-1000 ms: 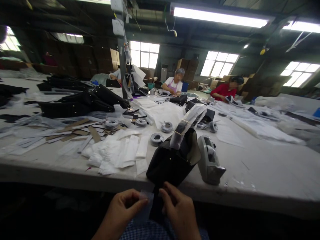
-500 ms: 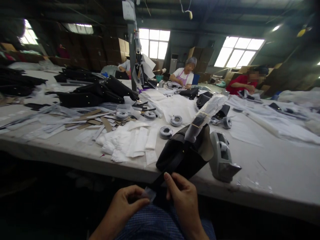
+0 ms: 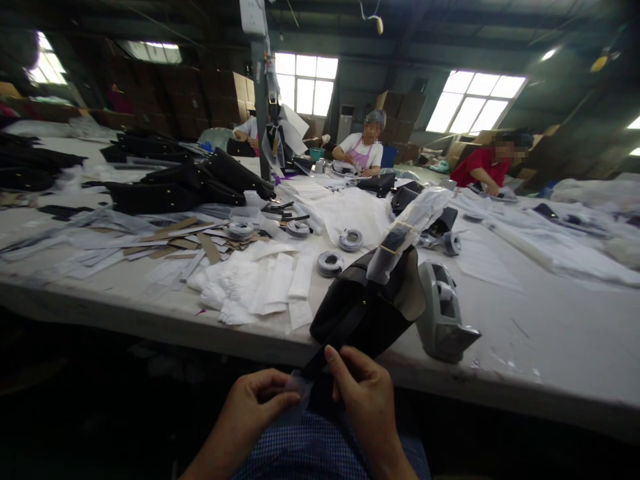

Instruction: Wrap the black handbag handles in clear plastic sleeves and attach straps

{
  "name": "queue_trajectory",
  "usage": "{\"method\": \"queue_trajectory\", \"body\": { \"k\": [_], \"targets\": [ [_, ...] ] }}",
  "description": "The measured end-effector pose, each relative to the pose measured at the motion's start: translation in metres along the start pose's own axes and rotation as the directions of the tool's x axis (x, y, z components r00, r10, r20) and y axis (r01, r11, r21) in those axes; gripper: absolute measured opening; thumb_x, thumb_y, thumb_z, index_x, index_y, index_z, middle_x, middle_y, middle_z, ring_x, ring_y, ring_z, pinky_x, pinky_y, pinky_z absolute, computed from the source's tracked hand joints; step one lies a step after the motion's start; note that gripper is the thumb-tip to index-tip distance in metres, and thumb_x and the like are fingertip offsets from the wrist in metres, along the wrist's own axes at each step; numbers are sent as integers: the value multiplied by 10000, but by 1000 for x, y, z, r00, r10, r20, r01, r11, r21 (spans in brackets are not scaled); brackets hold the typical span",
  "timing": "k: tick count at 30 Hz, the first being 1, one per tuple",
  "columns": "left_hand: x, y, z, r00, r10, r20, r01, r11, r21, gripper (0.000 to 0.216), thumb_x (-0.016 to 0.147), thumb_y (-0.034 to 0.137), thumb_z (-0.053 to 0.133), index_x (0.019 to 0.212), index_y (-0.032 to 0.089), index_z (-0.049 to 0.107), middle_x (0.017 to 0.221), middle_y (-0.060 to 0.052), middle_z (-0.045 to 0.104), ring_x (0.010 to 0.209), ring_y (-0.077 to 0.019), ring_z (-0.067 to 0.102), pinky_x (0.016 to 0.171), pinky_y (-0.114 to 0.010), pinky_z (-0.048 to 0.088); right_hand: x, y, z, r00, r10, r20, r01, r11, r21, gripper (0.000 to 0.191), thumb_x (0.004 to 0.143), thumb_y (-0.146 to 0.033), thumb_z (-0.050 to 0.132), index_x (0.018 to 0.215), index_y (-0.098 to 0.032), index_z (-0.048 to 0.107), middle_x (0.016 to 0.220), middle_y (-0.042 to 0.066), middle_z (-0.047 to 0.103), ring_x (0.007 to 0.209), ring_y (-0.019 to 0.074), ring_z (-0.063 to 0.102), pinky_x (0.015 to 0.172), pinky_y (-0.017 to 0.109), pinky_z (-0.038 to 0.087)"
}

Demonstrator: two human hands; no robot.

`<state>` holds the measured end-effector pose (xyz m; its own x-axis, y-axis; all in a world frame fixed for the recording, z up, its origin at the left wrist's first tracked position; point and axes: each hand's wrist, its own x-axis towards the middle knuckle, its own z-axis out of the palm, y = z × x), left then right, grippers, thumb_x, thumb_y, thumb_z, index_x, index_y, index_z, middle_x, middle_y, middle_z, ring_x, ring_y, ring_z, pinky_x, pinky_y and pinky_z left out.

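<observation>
Head view: one gold-studded black bag (image 3: pixel 383 327), one tape dispenser (image 3: pixel 439 333); left hand (image 3: pixel 250 403) pinched one clear film (image 3: pixel 301 385); right hand (image 3: pixel 369 390), hold unclear.

We look into a dim room, lit mainly by daylight from windows (image 3: pixel 306 97) in the far wall, their panes blown out to flat white. A small lamp (image 3: pixel 549 55) glows at upper right amid slight haze. Pale bench (image 3: pixel 560 333) and clear plastic (image 3: pixel 427 207) catch the light; the black bag (image 3: pixel 380 317) loses detail, and below the bench we find near-black shadow. Wide-angle stretching tilts the edges, distant things look soft, and blocky pixels cover parts of two people (image 3: pixel 367 152).
</observation>
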<state>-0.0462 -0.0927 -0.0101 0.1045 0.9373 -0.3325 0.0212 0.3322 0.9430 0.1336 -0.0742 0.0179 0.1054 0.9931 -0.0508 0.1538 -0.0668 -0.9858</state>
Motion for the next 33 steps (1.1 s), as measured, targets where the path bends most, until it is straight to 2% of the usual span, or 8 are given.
{"method": "queue_trajectory", "body": {
  "k": [4, 7, 11, 15, 19, 24, 30, 33],
  "targets": [
    [5, -2, 2, 1000, -4, 31, 6, 998, -55, 268, 697, 353, 780, 855, 137, 775, 842, -88, 782, 786, -239, 707, 740, -303, 531, 4, 2, -3, 998, -7, 59, 10, 998, -54, 436, 830, -486, 637, 547, -193, 484, 477, -63, 387, 442, 93, 404, 439, 206, 315],
    [13, 3, 10, 999, 13, 52, -9, 997, -75, 355, 709, 435, 771, 898, 134, 772, 858, -92, 780, 782, -235, 705, 720, -293, 528, 7, 3, -10, 994, -98, 57, 105, 985, -138, 426, 846, -499, 615, 566, -181, 575, 548, -21, 485, 524, 126, 469, 496, 222, 364],
    [26, 21, 28, 998, 41, 56, -37, 997, -71, 426, 727, 515, 739, 889, 122, 765, 827, -91, 772, 742, -226, 695, 656, -272, 509, 5, 6, -26, 992, -129, -12, 125, 975, -184, 425, 896, -534, 525, 844, -175, 746, 491, -12, 522, 469, 154, 500, 486, 239, 403],
    [43, 45, 47, 990, 103, 97, -92, 990, -110, 399, 783, 501, 697, 942, 140, 755, 809, -67, 770, 699, -198, 685, 601, -240, 486, 3, 5, -39, 994, -90, -66, 76, 979, -190, 466, 887, -550, 535, 1001, -157, 757, 440, -21, 545, 412, 147, 520, 451, 229, 420],
    [66, 64, 58, 964, 253, 79, -253, 967, -3, 335, 818, 462, 662, 915, 158, 762, 822, -56, 772, 755, -220, 692, 634, -256, 499, 12, -4, -37, 995, -40, -89, 28, 991, -133, 486, 853, -564, 583, 995, -130, 751, 400, -22, 558, 369, 137, 520, 428, 219, 427],
    [84, 80, 63, 879, 477, 1, -459, 845, 273, 247, 838, 392, 638, 840, 185, 773, 830, -37, 766, 812, -226, 690, 726, -272, 487, 29, -15, -27, 999, 41, -34, -39, 998, 52, 468, 806, -571, 635, 901, -124, 740, 378, -17, 569, 324, 123, 507, 362, 192, 398],
    [75, 68, 57, 893, 448, -49, -427, 876, 226, 301, 872, 458, 582, 923, 182, 693, 861, -38, 739, 832, -225, 674, 724, -273, 495, 35, -15, -14, 995, 43, -86, -30, 988, 149, 410, 766, -540, 688, 700, -135, 699, 400, -33, 538, 346, 98, 492, 366, 169, 393],
    [68, 50, 54, 924, 383, 3, -378, 909, 176, 297, 863, 468, 598, 897, 179, 655, 827, -36, 722, 816, -225, 672, 709, -271, 501, 33, -14, -11, 993, 33, -115, -16, 989, 148, 404, 767, -533, 690, 674, -140, 691, 405, -43, 514, 354, 85, 469, 374, 164, 367]
  ]
}}
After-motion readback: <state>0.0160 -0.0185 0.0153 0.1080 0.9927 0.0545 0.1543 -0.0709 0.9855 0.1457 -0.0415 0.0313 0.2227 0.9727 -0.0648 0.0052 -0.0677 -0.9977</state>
